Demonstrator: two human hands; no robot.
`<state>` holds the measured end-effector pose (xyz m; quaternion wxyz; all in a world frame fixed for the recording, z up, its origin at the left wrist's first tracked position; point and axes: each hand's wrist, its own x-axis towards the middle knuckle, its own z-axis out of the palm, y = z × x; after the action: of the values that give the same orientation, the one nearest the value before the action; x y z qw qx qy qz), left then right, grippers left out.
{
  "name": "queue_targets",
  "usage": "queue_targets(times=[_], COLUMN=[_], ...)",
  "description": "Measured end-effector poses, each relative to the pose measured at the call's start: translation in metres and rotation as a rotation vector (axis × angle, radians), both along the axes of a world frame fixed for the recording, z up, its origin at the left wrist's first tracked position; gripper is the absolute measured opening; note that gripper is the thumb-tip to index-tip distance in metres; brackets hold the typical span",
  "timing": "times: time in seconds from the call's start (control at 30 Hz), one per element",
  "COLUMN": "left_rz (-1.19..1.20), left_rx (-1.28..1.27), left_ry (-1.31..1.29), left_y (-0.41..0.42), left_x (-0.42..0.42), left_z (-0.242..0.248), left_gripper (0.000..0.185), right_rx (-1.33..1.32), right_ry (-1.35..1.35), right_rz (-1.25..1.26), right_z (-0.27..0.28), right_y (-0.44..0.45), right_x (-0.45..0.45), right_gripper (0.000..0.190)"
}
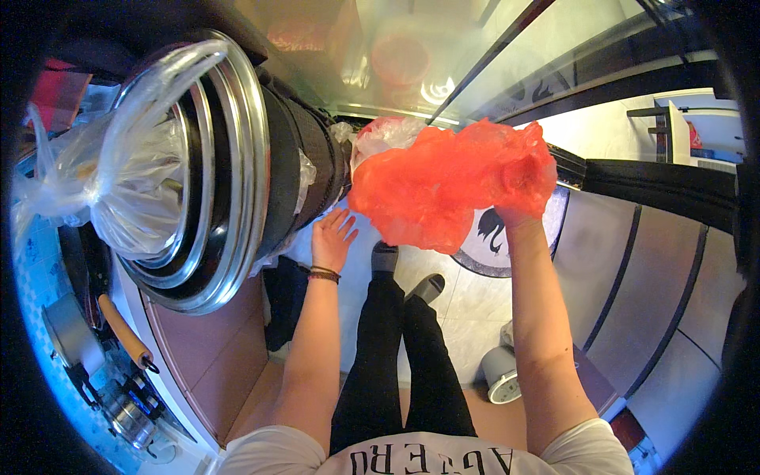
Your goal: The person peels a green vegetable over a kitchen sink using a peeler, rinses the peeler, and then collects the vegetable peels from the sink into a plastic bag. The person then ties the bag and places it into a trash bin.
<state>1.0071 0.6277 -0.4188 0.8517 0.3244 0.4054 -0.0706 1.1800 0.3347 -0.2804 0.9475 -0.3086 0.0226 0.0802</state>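
A thin red plastic bag [427,184], crumpled and translucent, hangs bunched in front of me. My right hand [522,215] grips its right end, with the fingers hidden inside the folds. My left hand [333,240] is held palm up with fingers apart, holding nothing, just below the bag's left edge. Behind the red bag shows a whitish clear plastic bag [392,135]. Left of my left hand rises a dark cylindrical container [291,160], topped by steel-rimmed basins [240,124]. A knotted clear plastic bag [139,196] rests in the top one; its contents are unclear.
A round mat with a black swan [491,228] lies on the tiled floor beyond my feet. A small grey bin [502,371] stands lower right. At left, a counter carries a wooden rolling pin [122,329] and pots [74,332]. A dark door frame [653,184] stands at right.
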Motion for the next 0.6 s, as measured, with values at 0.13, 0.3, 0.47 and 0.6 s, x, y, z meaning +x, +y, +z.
queue_targets(times=[0.13,0.3,0.47,0.6], left_rz=[-0.135,-0.129,0.143,0.159], left_rx=[0.243,0.310,-0.092,-0.051], left_ry=[-0.120,-0.240,-0.194,-0.233], left_y=[-0.042,-0.077,-0.044,-0.032], left_x=[0.020,0.059,0.059,0.050], left_z=[0.059,0.094,0.107,0.169], left_gripper=[0.058,0.034,0.029,0.033], right_rx=[0.194,0.161,0.041,-0.038], right_ry=[0.219,0.246,0.269,0.450], right_rz=[0.009,0.006,0.038,-0.023], right_z=[-0.008,0.016,0.035,0.034], right_y=[0.001,0.006,-0.052,-0.102], right_x=[-0.008,-0.025,-0.052,-0.081], right_gripper=[0.044,0.046,0.046,0.037])
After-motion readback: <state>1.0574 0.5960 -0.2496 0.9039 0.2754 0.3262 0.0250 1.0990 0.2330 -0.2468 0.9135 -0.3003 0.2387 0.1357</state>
